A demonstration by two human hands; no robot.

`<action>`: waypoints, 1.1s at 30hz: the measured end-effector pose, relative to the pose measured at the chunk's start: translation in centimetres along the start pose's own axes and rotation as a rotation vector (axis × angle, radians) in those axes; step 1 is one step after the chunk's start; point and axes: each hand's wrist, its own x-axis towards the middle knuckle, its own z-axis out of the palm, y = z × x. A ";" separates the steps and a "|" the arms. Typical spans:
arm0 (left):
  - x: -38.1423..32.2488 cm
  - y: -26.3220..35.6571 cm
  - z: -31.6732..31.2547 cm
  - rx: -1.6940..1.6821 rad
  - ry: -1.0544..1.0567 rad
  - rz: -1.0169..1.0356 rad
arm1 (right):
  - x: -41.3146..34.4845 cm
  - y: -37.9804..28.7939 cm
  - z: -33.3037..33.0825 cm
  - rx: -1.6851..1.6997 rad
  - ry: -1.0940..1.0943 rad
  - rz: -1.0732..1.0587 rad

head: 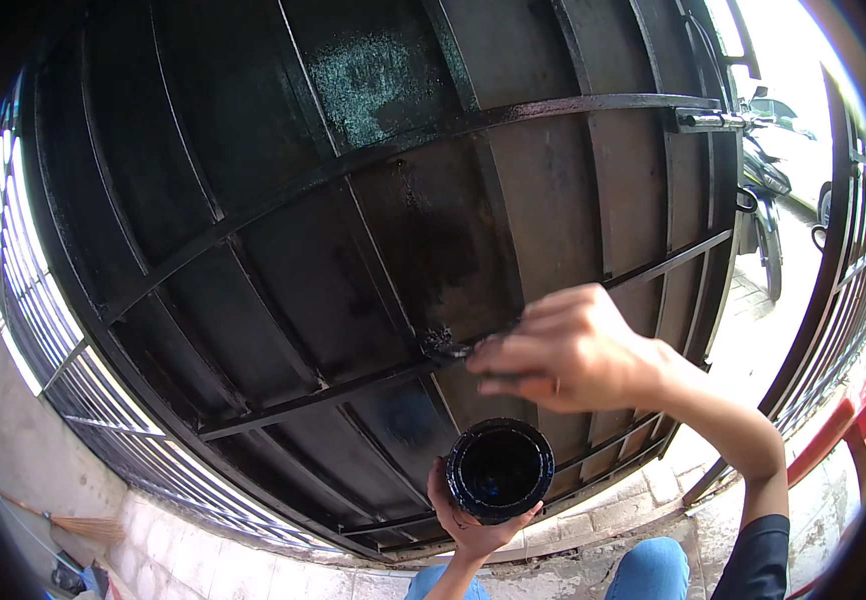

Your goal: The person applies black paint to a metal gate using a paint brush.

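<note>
A large metal gate with a grid of ribs stands before me, coated black on the left and duller brown on the right. My right hand is closed around a dark paintbrush, its bristles against the gate near where a vertical rib meets a horizontal one; motion blurs the hand. Below it, my left hand holds a round can of black paint from underneath, its open top facing me. A greenish patch shows on an upper panel.
Barred fencing flanks the gate on both sides. Beyond its right edge stands a motorcycle. A red chair is at the far right. A broom lies at lower left near some bags. Paving runs along the gate's foot.
</note>
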 end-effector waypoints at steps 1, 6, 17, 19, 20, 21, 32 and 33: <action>-0.1 -0.1 0.0 -0.006 0.009 -0.005 | 0.8 0.1 -0.9 0.027 0.007 0.128; -0.3 -0.7 -0.6 0.071 -0.016 0.024 | 4.2 2.2 -2.3 0.225 -0.070 0.424; 0.3 0.0 -0.5 0.045 0.025 0.038 | 4.5 2.8 -1.3 0.038 -0.070 0.250; 0.1 -0.2 -0.3 -0.023 0.023 -0.004 | 4.2 2.1 -1.5 0.065 -0.046 0.174; 0.0 -0.2 -0.2 -0.026 0.022 -0.005 | 4.3 2.0 -1.7 0.047 -0.101 0.185; 0.1 -0.3 -0.3 -0.033 -0.009 0.005 | 4.5 2.0 -1.5 0.048 -0.101 0.185; -0.2 -0.9 -0.3 -0.060 -0.027 -0.012 | 5.2 1.8 -1.5 -0.167 0.228 -0.097; -0.3 -1.0 -0.4 -0.061 -0.019 -0.022 | 5.2 1.7 -1.5 -0.165 0.229 -0.097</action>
